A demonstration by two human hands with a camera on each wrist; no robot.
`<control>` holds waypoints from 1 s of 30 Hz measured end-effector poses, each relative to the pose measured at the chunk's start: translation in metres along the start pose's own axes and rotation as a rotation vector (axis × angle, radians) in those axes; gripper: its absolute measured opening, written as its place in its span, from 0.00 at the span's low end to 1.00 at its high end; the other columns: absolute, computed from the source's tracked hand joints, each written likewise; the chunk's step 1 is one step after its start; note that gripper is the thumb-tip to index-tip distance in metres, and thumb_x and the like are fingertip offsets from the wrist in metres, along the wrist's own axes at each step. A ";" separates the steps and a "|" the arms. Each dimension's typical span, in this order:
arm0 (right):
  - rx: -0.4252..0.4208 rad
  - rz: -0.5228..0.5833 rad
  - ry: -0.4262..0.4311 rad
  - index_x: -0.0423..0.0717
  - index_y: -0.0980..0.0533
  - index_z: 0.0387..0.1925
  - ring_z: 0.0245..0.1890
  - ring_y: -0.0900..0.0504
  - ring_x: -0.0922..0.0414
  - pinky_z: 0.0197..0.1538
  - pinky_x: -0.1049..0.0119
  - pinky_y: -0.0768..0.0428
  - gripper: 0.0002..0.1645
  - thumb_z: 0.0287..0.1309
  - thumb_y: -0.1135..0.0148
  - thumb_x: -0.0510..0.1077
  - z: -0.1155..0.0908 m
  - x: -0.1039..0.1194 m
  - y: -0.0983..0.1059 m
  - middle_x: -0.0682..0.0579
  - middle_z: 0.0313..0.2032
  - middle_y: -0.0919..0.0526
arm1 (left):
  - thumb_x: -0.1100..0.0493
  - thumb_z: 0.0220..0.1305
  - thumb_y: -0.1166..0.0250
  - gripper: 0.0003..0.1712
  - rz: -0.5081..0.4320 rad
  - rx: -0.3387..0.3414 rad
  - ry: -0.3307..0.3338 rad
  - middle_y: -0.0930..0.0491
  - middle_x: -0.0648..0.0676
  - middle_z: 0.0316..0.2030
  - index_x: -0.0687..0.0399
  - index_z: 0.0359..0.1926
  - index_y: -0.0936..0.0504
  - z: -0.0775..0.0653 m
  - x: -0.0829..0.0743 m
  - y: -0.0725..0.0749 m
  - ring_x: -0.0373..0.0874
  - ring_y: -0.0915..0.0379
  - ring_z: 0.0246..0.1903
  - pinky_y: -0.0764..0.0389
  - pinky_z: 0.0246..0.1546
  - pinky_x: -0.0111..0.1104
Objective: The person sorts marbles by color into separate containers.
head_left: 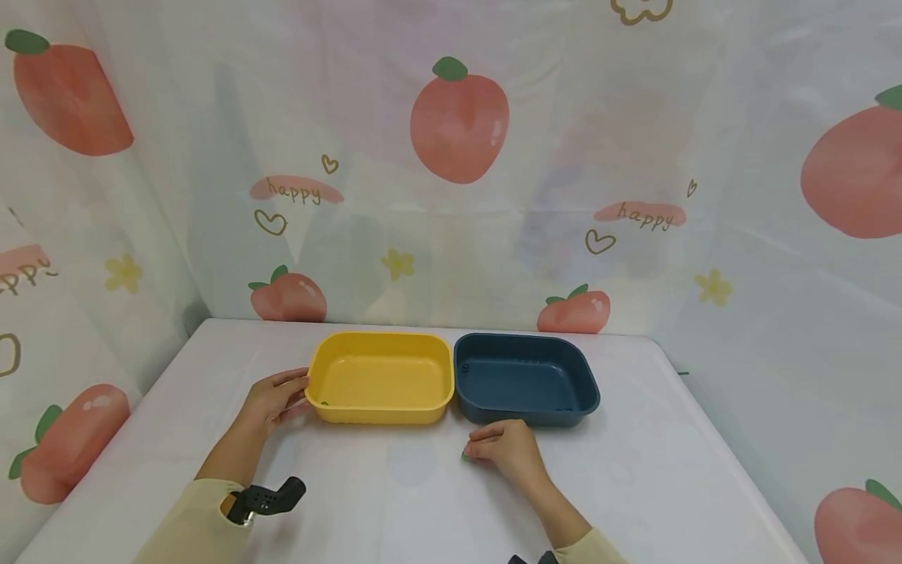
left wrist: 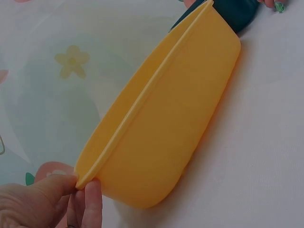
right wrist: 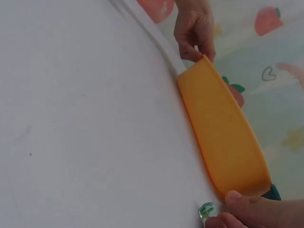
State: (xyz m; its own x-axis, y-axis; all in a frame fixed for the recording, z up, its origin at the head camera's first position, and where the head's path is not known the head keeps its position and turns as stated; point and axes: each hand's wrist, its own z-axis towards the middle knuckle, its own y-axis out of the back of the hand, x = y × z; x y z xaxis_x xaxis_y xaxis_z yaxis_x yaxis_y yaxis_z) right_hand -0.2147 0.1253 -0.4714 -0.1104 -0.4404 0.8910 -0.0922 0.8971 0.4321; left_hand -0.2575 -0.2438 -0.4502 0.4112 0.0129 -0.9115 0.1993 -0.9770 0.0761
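Note:
A yellow rectangular basin (head_left: 380,415) sits on the table, its long side facing me. My left hand (head_left: 271,399) pinches the rim at its left end; in the left wrist view the thumb and fingers (left wrist: 92,202) are on either side of that rim. Right beside it is a dark blue basin (head_left: 528,415) of the same shape. My right hand (head_left: 507,450), in front of the blue basin, pinches a clear glass marble (right wrist: 206,209) with green swirls at its fingertips. One tiny green thing (head_left: 324,403) lies inside the yellow basin's left front corner.
A white cloth covers the table (head_left: 395,501). Behind and at both sides hangs a curtain (head_left: 451,258) printed with peaches, hearts and flowers. Small round bits (head_left: 465,367) show inside the blue basin, too small to tell. Black wrist straps (head_left: 268,499) are at both sleeves.

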 end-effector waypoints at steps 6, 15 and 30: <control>-0.057 -0.119 0.075 0.39 0.14 0.30 0.29 0.14 0.60 0.32 0.70 0.17 0.14 0.38 0.19 0.38 0.000 -0.008 -0.005 0.50 0.27 0.12 | 0.57 0.71 0.39 0.29 0.007 -0.003 -0.002 0.27 0.65 0.61 0.62 0.68 0.31 0.000 0.001 -0.001 0.36 0.19 0.37 0.16 0.46 0.33; -0.100 -0.165 0.155 0.42 0.14 0.26 0.25 0.15 0.63 0.27 0.72 0.18 0.10 0.36 0.20 0.36 0.001 -0.014 -0.012 0.53 0.23 0.13 | 0.57 0.71 0.40 0.29 0.001 0.003 0.000 0.30 0.66 0.64 0.62 0.69 0.32 0.000 0.002 0.000 0.40 0.19 0.42 0.16 0.46 0.33; -0.096 -0.158 0.158 0.41 0.14 0.27 0.27 0.14 0.62 0.31 0.71 0.17 0.10 0.38 0.20 0.35 -0.003 -0.011 -0.011 0.52 0.25 0.12 | 0.57 0.71 0.40 0.29 0.003 0.006 -0.006 0.29 0.66 0.64 0.62 0.69 0.32 0.000 0.003 0.000 0.40 0.19 0.42 0.16 0.45 0.32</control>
State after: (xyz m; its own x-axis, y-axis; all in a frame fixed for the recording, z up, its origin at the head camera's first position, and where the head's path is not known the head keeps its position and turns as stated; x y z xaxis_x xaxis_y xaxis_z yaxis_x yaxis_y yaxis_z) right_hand -0.2097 0.1206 -0.4854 0.0550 -0.5717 0.8186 -0.0010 0.8199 0.5726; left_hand -0.2566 -0.2435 -0.4528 0.4066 0.0088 -0.9135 0.1924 -0.9784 0.0763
